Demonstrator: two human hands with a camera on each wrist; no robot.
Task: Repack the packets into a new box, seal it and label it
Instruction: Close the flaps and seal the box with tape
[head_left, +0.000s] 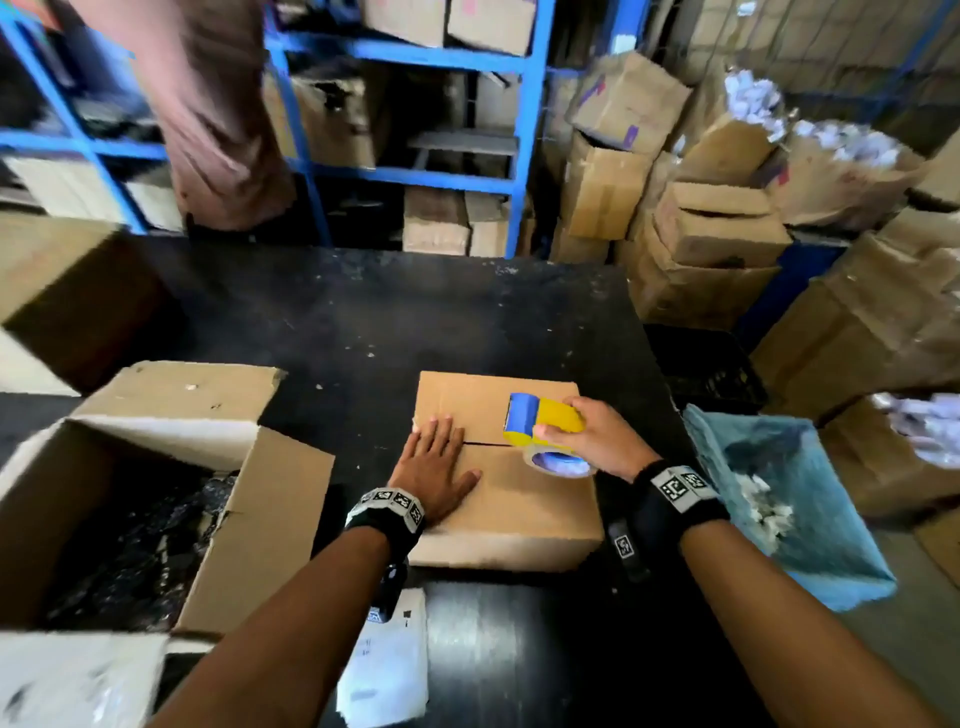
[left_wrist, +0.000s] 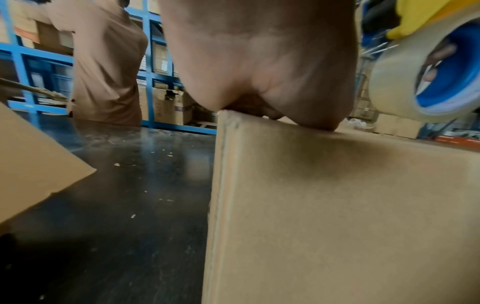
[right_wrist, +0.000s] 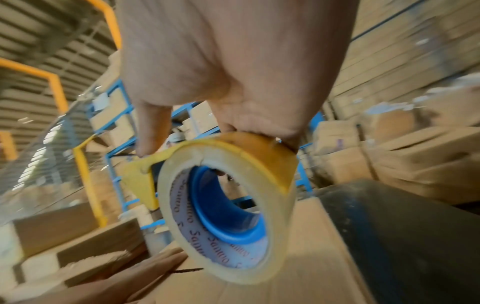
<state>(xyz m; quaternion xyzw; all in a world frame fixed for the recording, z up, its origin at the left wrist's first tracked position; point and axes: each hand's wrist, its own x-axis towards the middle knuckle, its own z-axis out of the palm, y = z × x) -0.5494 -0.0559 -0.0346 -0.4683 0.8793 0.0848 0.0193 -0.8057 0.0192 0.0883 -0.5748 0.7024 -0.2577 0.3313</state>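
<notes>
Gripping tape dispenser (head_left: 545, 423), right hand (head_left: 597, 436); blue roller pointing left.

our left hand (head_left: 435, 467) flat, fingers spread, palm pressing down; our right hand (head_left: 597, 436) curled in a grip, both forearms extended forward

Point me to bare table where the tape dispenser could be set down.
Free: the black table beyond the closed box, up to the far edge; also the strip between that box and the open box. Crowded: near edge, where a paper sheet lies; right side, with the blue bin.
</notes>
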